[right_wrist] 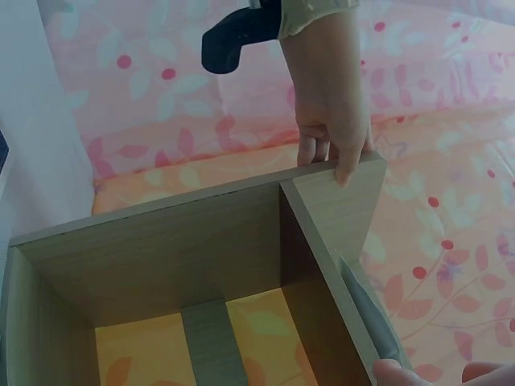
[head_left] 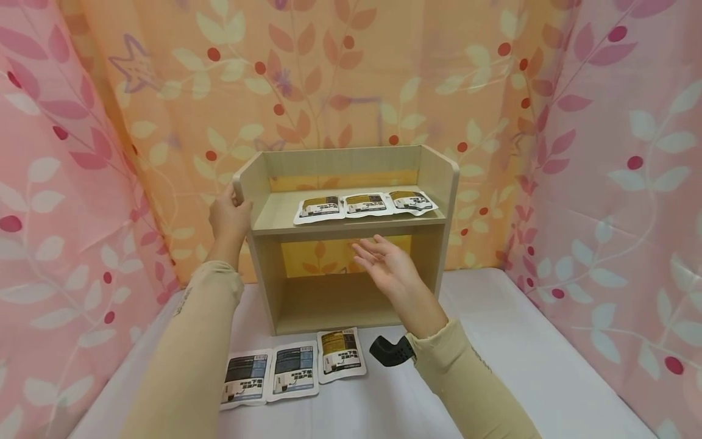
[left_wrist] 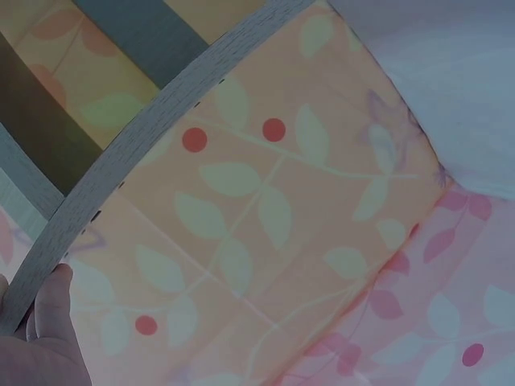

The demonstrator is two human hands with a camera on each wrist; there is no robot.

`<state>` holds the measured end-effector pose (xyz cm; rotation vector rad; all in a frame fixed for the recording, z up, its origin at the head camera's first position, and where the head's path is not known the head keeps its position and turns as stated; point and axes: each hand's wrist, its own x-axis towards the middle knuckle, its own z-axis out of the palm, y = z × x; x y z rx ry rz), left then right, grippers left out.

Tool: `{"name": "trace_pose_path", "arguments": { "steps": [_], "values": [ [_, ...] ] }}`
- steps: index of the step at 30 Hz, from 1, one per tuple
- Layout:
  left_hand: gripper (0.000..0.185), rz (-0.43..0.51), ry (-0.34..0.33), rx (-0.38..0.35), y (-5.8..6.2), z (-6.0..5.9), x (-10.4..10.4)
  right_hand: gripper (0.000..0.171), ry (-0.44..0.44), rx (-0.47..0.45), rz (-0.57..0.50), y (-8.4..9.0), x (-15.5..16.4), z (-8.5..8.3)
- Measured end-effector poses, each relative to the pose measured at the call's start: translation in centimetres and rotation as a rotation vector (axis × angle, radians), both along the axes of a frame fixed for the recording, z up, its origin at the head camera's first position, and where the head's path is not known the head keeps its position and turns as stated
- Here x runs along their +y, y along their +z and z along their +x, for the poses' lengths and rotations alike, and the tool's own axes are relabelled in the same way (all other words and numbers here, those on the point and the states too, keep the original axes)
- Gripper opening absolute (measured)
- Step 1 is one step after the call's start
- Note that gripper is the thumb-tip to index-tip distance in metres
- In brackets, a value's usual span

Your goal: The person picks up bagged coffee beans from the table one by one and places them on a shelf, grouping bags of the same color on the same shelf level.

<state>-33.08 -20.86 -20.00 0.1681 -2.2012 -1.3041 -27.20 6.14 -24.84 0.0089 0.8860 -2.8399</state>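
Note:
A light wooden shelf [head_left: 351,228] stands against the far curtain. My left hand [head_left: 229,214] grips its left side panel near the top; the left wrist view shows that hand [left_wrist: 48,330] with the panel edge between thumb and fingers. In front of the shelf opening, my right hand [head_left: 388,265] is held with loosely straight fingers and nothing in it. Three white-edged pouches lie in a row on the top board: left pouch [head_left: 320,208], middle pouch [head_left: 366,205] and right pouch [head_left: 411,201]. A sachet's edge [right_wrist: 370,310] appears near the right fingertips in the right wrist view.
On the white tabletop [head_left: 493,341], two blue-and-black pouches [head_left: 294,369] and one gold-and-black pouch [head_left: 341,353] lie before the shelf. A black wrist device [head_left: 390,352] juts from the right sleeve. Floral curtains [head_left: 620,183] enclose the table at the back and sides.

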Motion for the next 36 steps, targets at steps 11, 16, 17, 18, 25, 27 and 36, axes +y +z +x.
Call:
{"name": "trace_pose_path", "arguments": {
  "steps": [11, 16, 17, 18, 25, 27, 36],
  "values": [
    [0.056, 0.003, -0.004, 0.007, 0.1, 0.1, 0.1, 0.063, 0.025, -0.004, 0.02, -2.3, 1.1, 1.9],
    [0.057, -0.003, 0.0, 0.007, 0.1, 0.0, 0.0, 0.061, 0.043, 0.015, 0.033, -3.0, 1.5, 2.5],
    [0.057, -0.003, 0.002, 0.007, 0.0, 0.0, 0.0, 0.061, 0.044, 0.015, 0.034, -3.1, 1.6, 2.6],
    [0.056, -0.006, 0.002, 0.005, 0.0, 0.0, 0.0, 0.06, 0.044, 0.018, 0.038, -3.2, 1.7, 2.8],
    [0.056, -0.002, 0.001, 0.006, -0.1, 0.0, -0.2, 0.057, 0.048, 0.02, 0.061, -4.0, 2.1, 3.6],
    [0.055, 0.0, 0.003, 0.011, -0.1, 0.1, -0.1, 0.057, 0.05, 0.025, 0.073, -4.2, 2.3, 3.7],
    [0.054, -0.006, 0.01, 0.028, 0.0, 0.0, 0.0, 0.056, 0.027, 0.015, 0.137, -5.5, 2.7, 4.1]
  ]
}}
